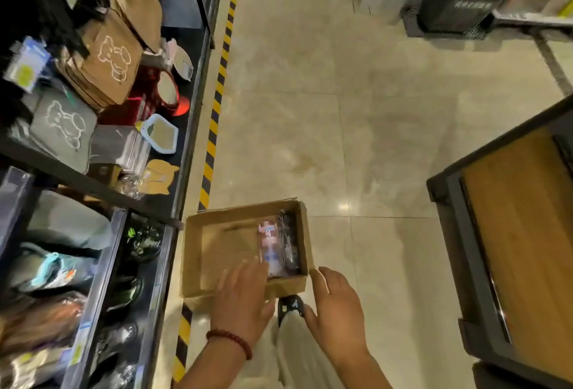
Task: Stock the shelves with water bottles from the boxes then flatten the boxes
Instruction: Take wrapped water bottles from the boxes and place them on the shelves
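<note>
Two hands reach down toward an open cardboard box (pixel 223 252) that sits on the tiled floor (pixel 341 109), its left side just beside the foot of the shelves (pixel 173 171). The left hand (pixel 240 298), with a dark red bead bracelet (pixel 231 340) at the wrist, lies over the near wall of the box with its fingers spread fairly wide and reaching into the box; they curl round nothing that can be seen. The right hand (pixel 333 308) hovers just off the near right corner of the box, fingers loosely spread and relaxed, thumb pointing toward the box, holding nothing.

Inside the box, along its right wall, lie wrapped clear water bottles (pixel 273 246), one with a pale pink and blue label; motion blur hides their count. The rest of the box bottom shows bare cardboard.

A black shoe toe (pixel 290 305) and pale trousers (pixel 297 354) show below, between the hands. A yellow-and-black striped tape (pixel 217 103) runs along the floor by the shelf base. The shelves at the left carry brown and grey bags with a bear outline and other small goods. A dark unit with a wooden top (pixel 521 218) stands at the right edge.
</note>
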A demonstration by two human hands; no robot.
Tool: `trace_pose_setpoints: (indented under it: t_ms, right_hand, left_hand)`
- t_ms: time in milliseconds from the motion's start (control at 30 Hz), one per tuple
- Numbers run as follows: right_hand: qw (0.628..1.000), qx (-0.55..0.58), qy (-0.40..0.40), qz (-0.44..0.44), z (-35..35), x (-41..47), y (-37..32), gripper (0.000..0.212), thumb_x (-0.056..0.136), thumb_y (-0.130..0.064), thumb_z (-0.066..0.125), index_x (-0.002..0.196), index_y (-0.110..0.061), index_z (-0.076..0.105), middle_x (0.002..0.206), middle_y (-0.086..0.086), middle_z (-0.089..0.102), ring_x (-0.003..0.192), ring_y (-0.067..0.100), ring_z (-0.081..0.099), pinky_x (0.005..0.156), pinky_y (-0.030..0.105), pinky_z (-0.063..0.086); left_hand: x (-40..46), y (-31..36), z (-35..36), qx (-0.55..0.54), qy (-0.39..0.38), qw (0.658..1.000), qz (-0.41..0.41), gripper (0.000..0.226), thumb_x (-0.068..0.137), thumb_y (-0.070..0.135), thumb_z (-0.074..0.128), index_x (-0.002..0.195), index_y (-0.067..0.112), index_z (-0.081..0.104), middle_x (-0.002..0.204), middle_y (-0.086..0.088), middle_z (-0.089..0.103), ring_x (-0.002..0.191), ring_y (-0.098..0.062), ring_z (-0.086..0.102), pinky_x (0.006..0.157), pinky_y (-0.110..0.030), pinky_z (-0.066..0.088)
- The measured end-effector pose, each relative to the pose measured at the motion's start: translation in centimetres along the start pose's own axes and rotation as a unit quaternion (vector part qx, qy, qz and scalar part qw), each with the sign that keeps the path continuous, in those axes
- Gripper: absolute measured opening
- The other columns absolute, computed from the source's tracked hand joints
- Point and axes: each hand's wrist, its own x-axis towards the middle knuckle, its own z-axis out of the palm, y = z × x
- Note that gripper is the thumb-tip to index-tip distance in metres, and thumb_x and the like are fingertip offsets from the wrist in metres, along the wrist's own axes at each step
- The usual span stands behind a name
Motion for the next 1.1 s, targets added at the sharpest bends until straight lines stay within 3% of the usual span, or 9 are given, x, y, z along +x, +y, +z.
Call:
trace_pose_setpoints:
  t_ms: [133,233,367,467,600,733,833,933,1100]
  right_hand:
    - [0.999,0.002,-0.036,-0.012,2.5,3.8,2.6,0.063,0.049,-0.035,0.089,0.106,-0.016,0.068,0.098,0.001,0.069,0.083,0.019,0.066,0.066,0.027,0.055]
    - [0.997,0.010,-0.072,-0.024,5.6,7.3,4.1,0.057,0.055,-0.035,0.081,0.108,-0.021,0.063,0.098,-0.001,0.066,0.083,0.019,0.063,0.065,0.028,0.053]
    - [0.995,0.011,-0.093,-0.027,12.0,12.6,5.1,0.049,0.053,-0.029,0.082,0.099,-0.021,0.067,0.091,-0.002,0.067,0.074,0.017,0.064,0.058,0.026,0.054]
    - [0.994,0.013,-0.108,-0.012,19.2,16.9,6.2,0.047,0.054,-0.024,0.086,0.096,-0.020,0.066,0.086,-0.001,0.066,0.071,0.017,0.063,0.055,0.027,0.054]
    - [0.983,0.057,-0.171,0.035,28.6,21.3,8.0,0.045,0.073,-0.035,0.075,0.110,-0.021,0.054,0.103,-0.001,0.059,0.090,0.019,0.058,0.072,0.032,0.053]
    - [0.961,0.106,-0.227,0.120,37.4,24.4,10.6,0.055,0.082,-0.048,0.065,0.126,-0.024,0.043,0.124,-0.001,0.050,0.109,0.018,0.050,0.090,0.033,0.046]
    - [0.934,0.140,-0.276,0.180,43.0,26.0,12.6,0.068,0.083,-0.044,0.066,0.137,-0.020,0.032,0.135,0.004,0.042,0.121,0.025,0.045,0.098,0.039,0.042]
    - [0.903,0.179,-0.307,0.241,47.7,27.4,13.9,0.094,0.082,-0.046,0.067,0.150,-0.014,0.010,0.148,0.010,0.029,0.135,0.031,0.033,0.107,0.045,0.034]
    - [0.909,0.181,-0.239,0.290,52.9,28.1,14.2,0.106,0.080,-0.045,0.069,0.151,-0.005,0.000,0.153,0.015,0.020,0.140,0.032,0.023,0.111,0.039,0.027]
  left_hand:
    - [3.8,-0.1,3.2,-0.004,-0.027,0.998,-0.056,0.066,0.046,0.045,0.090,0.104,0.022,0.067,0.104,0.002,0.068,0.096,-0.020,0.066,0.082,-0.038,0.054]
    - [7.3,-1.0,6.4,-0.021,-0.030,0.995,-0.098,0.063,0.058,0.042,0.085,0.114,0.020,0.064,0.113,-0.001,0.066,0.106,-0.023,0.062,0.091,-0.040,0.049]
    - [12.6,-3.1,11.6,-0.002,-0.046,0.989,-0.140,0.076,0.043,0.043,0.091,0.110,0.015,0.068,0.106,-0.004,0.069,0.097,-0.024,0.066,0.086,-0.039,0.051]
    - [16.9,-5.4,17.2,-0.034,-0.084,0.983,-0.159,0.064,0.082,0.045,0.065,0.137,0.020,0.043,0.134,0.000,0.050,0.122,-0.020,0.047,0.102,-0.033,0.037]
    - [22.0,-9.3,26.4,-0.066,-0.108,0.979,-0.160,0.052,0.090,0.043,0.052,0.136,0.023,0.038,0.138,0.001,0.045,0.124,-0.018,0.041,0.102,-0.028,0.031]
    - [25.6,-12.9,36.1,-0.082,-0.146,0.970,-0.178,0.051,0.080,0.053,0.050,0.123,0.028,0.048,0.121,0.001,0.058,0.106,-0.020,0.055,0.089,-0.034,0.047]
    - [27.6,-14.6,42.6,-0.146,-0.171,0.947,-0.230,0.063,0.070,0.040,0.073,0.125,0.027,0.045,0.114,0.003,0.059,0.098,-0.018,0.056,0.084,-0.035,0.051]
    - [29.3,-15.4,47.7,-0.247,-0.163,0.911,-0.287,0.071,0.071,0.029,0.079,0.132,0.027,0.041,0.113,0.008,0.055,0.097,-0.012,0.050,0.082,-0.027,0.044]
    - [31.6,-16.8,54.6,-0.420,-0.140,0.819,-0.365,0.071,0.071,0.027,0.081,0.132,0.023,0.044,0.108,0.012,0.051,0.100,-0.009,0.052,0.074,-0.022,0.041]
